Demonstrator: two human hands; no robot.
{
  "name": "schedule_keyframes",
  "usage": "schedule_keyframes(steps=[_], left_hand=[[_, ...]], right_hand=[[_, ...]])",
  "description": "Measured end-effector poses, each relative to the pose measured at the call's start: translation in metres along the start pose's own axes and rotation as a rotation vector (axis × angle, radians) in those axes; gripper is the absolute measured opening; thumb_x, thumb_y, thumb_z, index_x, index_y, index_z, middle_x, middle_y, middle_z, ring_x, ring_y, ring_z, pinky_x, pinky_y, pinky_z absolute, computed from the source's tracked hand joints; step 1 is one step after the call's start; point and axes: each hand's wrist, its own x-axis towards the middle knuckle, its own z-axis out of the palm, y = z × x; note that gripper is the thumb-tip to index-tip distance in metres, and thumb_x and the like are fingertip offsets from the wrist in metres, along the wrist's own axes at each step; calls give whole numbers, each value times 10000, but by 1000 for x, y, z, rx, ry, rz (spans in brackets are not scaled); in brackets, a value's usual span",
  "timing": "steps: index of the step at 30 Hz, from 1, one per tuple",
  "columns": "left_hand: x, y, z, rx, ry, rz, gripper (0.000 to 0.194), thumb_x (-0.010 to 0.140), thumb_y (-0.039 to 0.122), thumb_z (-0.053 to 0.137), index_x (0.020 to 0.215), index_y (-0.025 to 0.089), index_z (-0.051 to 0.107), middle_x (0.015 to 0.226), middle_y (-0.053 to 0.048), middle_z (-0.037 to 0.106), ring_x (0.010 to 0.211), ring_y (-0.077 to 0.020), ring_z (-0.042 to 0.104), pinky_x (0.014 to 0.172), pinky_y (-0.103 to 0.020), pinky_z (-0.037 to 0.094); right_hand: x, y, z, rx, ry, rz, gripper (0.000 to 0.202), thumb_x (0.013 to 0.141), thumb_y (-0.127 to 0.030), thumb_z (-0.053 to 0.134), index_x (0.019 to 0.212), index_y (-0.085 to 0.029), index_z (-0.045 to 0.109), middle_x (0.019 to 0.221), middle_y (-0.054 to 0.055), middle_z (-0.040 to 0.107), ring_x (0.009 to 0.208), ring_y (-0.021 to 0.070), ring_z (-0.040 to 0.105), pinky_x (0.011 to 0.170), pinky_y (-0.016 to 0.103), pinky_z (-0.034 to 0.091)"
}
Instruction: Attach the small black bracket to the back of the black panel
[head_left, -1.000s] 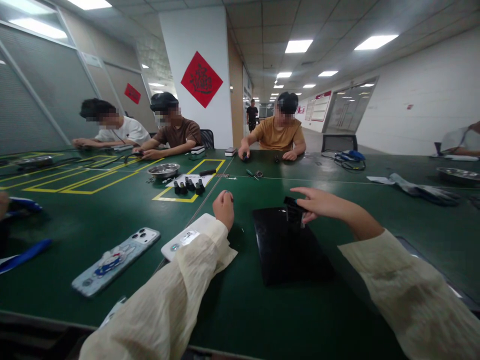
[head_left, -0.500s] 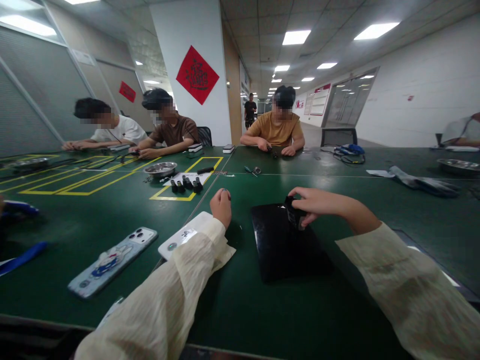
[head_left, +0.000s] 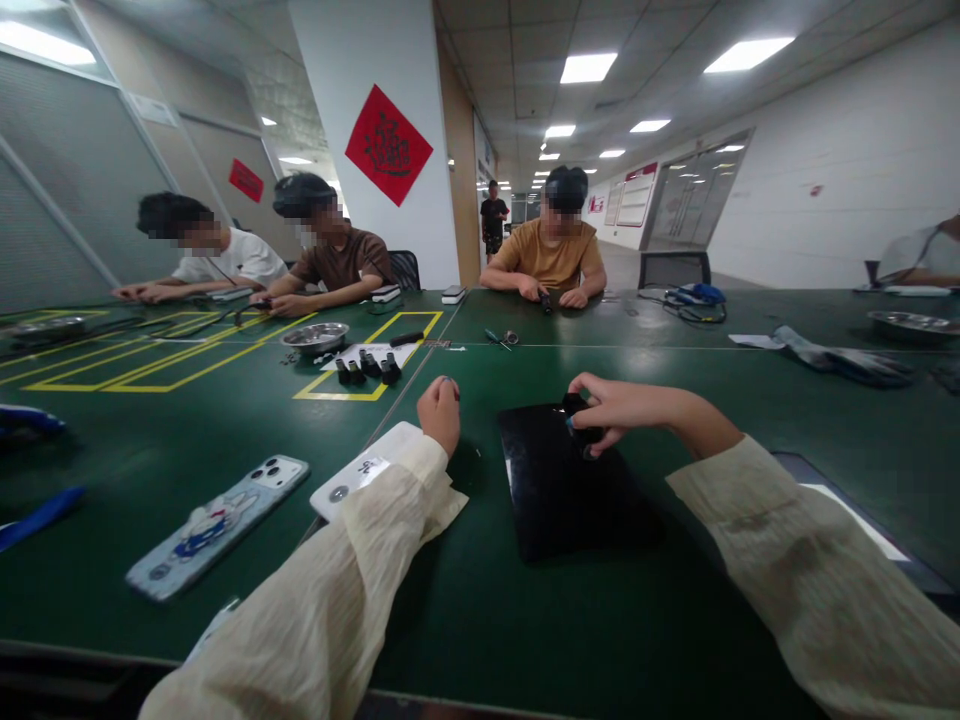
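My right hand points leftward, wrist arched, fingers closed narrow around a small black part; the part sits beneath those fingertips, over the far end of a glossy black panel, contact unclear; my left hand, well apart, curls in a loose fist, whether around anything I cannot tell. By that wrist a white case bears a label too small to read; far beyond my left fingers, a red diamond sign shows dark, ornate characters
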Motion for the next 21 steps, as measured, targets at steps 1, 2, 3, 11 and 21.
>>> schedule_keyframes(steps=[1,2,3,11,21], left_hand=[[0,0,0,-3,-4,0,206,739,272,399,548,198,422,440,50,349,420,-101,345,428,-227,252],[0,-1,0,-4,-9,1,202,737,267,398,549,199,423,439,51,349,421,-102,345,427,-227,251],[0,-1,1,-3,-12,4,198,736,263,398,550,199,422,438,51,347,421,-102,345,428,-226,251],[-2,2,0,40,-25,21,209,744,263,385,549,197,419,439,52,350,420,-99,351,437,-228,263],[-3,4,0,191,-69,63,222,745,280,351,547,196,405,466,39,370,479,-111,389,481,-225,294]], right_hand=[[1,2,1,16,-21,-1,470,796,-221,589,1156,-166,292,850,29,558,695,185,675,696,317,575],[2,3,2,30,-43,-3,495,793,-239,604,1163,-167,283,856,29,555,705,183,675,703,314,574],[3,4,3,40,-64,-7,526,787,-259,620,1173,-167,274,858,29,554,711,179,673,709,311,572],[18,23,-18,-118,207,116,620,860,-652,290,1198,-133,314,704,44,579,532,175,632,506,293,533],[53,66,-33,-579,317,427,422,895,-405,385,990,-49,592,909,155,622,516,174,608,477,287,467]])
